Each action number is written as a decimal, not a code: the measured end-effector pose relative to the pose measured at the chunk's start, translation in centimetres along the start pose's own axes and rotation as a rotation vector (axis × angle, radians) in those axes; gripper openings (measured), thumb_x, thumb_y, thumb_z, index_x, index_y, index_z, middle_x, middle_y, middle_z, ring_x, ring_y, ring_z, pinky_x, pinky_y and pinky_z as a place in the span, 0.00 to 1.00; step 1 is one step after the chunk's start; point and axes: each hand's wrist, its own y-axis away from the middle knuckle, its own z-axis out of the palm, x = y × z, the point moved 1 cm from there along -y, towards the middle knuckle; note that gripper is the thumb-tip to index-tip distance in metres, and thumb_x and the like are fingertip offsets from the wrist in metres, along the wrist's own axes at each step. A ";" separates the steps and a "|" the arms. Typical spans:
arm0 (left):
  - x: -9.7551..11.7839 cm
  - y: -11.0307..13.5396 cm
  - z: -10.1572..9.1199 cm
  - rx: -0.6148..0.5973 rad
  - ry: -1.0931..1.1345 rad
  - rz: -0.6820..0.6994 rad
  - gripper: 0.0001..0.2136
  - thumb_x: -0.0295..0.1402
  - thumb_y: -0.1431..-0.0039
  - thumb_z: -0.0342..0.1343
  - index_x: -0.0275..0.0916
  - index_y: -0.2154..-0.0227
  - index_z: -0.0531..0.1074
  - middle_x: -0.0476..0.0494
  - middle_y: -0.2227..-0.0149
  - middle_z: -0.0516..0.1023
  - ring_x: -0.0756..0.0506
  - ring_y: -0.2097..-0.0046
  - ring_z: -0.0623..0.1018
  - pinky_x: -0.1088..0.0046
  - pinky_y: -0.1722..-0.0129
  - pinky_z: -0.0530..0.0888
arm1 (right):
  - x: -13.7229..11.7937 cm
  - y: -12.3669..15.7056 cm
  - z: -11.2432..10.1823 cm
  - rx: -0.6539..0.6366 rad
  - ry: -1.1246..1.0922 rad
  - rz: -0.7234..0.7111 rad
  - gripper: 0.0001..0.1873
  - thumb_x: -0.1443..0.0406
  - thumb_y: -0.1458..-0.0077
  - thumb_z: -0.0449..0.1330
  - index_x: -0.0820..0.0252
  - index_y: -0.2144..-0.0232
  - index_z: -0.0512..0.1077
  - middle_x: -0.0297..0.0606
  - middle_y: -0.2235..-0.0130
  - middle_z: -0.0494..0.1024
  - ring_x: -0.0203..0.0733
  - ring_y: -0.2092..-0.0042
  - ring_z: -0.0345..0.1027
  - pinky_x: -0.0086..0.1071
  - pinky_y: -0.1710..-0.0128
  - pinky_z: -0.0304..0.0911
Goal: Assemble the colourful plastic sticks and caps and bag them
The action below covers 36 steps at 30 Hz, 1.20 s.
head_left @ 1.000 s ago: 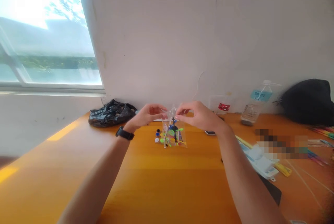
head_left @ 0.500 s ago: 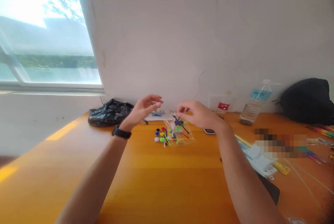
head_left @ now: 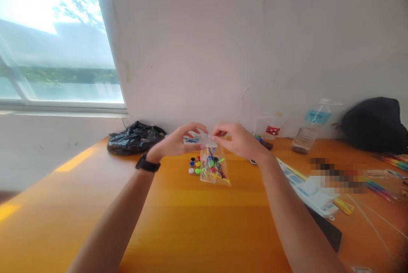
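My right hand (head_left: 234, 137) pinches the top edge of a clear plastic bag (head_left: 227, 175), which hangs over the table. Inside the bag is a jumble of small colourful plastic pieces (head_left: 215, 163), thin sticks among them. My left hand (head_left: 181, 139), with a black wristband, curves around toward the bag's mouth, thumb and fingers apart. Whether its fingertips touch the plastic is unclear. Just left of the bag, several small round coloured caps (head_left: 191, 167) lie on the wooden table (head_left: 178, 218), partly hidden by it.
A crumpled black plastic bag (head_left: 135, 138) lies at the back left. On the right are a water bottle (head_left: 306, 130), a black bag (head_left: 374, 124), a white plastic case (head_left: 314, 194), a dark flat object (head_left: 328, 232) and coloured pencils (head_left: 382, 190). The wall (head_left: 197, 52) stands close behind.
The clear bag has shifted left and now hangs straighter. My left hand has moved right and slightly down, closer to its mouth. Thin sticks beside the caps no longer show there.
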 end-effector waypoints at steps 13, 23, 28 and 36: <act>-0.6 -0.5 0.6 0.005 -0.168 -0.008 0.10 0.41 0.40 0.67 0.39 0.68 0.79 0.46 0.62 0.80 0.48 0.63 0.76 0.72 0.61 0.70 | -0.1 0.0 0.2 0.002 -0.037 -0.031 0.09 0.57 0.38 0.65 0.54 0.62 0.79 0.37 0.58 0.80 0.43 0.58 0.72 0.34 0.57 0.65; 1.0 -0.4 0.2 0.142 -0.255 0.051 0.12 0.42 0.40 0.68 0.42 0.58 0.81 0.47 0.63 0.78 0.47 0.62 0.75 0.71 0.62 0.70 | 1.4 -1.1 2.1 0.030 -0.017 -0.068 0.09 0.62 0.37 0.62 0.56 0.69 0.79 0.35 0.63 0.79 0.40 0.63 0.72 0.33 0.63 0.64; 1.8 -0.2 -0.5 0.409 -0.244 0.093 0.33 0.44 0.39 0.68 0.48 0.34 0.64 0.40 0.47 0.77 0.44 0.52 0.76 0.67 0.53 0.74 | 0.7 -1.2 1.1 0.497 0.059 -0.138 0.08 0.63 0.36 0.62 0.56 0.68 0.77 0.37 0.64 0.78 0.45 0.59 0.72 0.37 0.56 0.64; 1.0 -0.3 -0.4 0.287 -0.126 -0.085 0.20 0.47 0.39 0.67 0.43 0.49 0.78 0.43 0.51 0.82 0.44 0.55 0.80 0.69 0.56 0.75 | 0.7 -1.6 2.1 0.304 0.011 -0.135 0.06 0.63 0.37 0.64 0.56 0.68 0.79 0.35 0.65 0.80 0.43 0.61 0.73 0.36 0.58 0.65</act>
